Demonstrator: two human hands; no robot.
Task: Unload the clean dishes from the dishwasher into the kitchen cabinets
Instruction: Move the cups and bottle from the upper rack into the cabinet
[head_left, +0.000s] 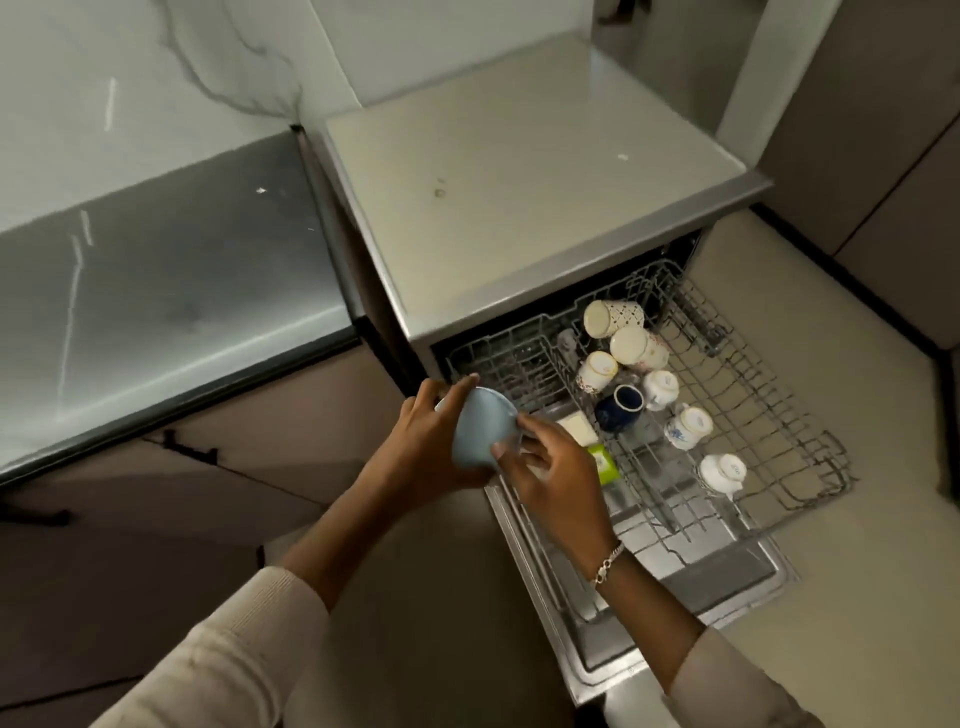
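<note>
A pale blue bowl (480, 426) is held upside down above the left front corner of the open dishwasher. My left hand (426, 441) grips its left side and rim. My right hand (550, 467) touches its right edge with the fingertips. The pulled-out wire rack (769, 415) holds several cups lying on their sides: a cream dotted mug (613, 318), a cream cup (639, 347), a dark blue cup (621, 406) and white patterned cups (687, 427). A green item (602, 462) and a white one (575, 428) lie under the rack, partly hidden by my right hand.
The dishwasher door (675, 587) lies open toward me across the floor. The dishwasher's flat top (519, 182) is at centre, a grey countertop (156, 296) to the left with lower cabinet doors (182, 499) below it. Tall cabinet fronts (893, 130) stand at right.
</note>
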